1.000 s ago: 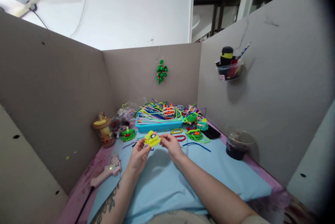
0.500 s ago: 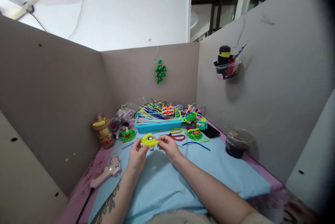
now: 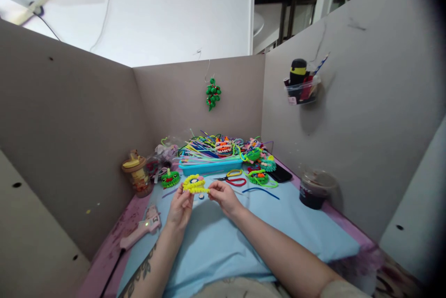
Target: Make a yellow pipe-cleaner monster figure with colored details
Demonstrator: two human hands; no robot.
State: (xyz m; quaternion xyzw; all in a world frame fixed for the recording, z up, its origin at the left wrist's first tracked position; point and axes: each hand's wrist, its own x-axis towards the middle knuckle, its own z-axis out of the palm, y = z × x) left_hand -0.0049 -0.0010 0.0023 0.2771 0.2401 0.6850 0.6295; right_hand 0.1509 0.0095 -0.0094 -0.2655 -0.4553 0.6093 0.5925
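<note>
A small yellow pipe-cleaner figure (image 3: 194, 183) with a pale centre is held above the light blue mat (image 3: 244, 237). My left hand (image 3: 180, 208) grips it from below with closed fingers. My right hand (image 3: 223, 197) pinches the yellow strand at its right end. Both forearms reach in from the bottom edge.
A blue tray (image 3: 209, 166) piled with coloured pipe cleaners stands behind the hands, with finished figures (image 3: 259, 168) and a green one (image 3: 170, 179) around it. Scissors (image 3: 232, 179), a pink glue gun (image 3: 141, 228), a yellow-lidded bottle (image 3: 135, 175), a dark cup (image 3: 314, 189) and grey partition walls enclose the desk.
The yellow figure has shifted a little left and tilted flatter between the hands. My right hand now pulls at its right end. The camera has drifted slightly.
</note>
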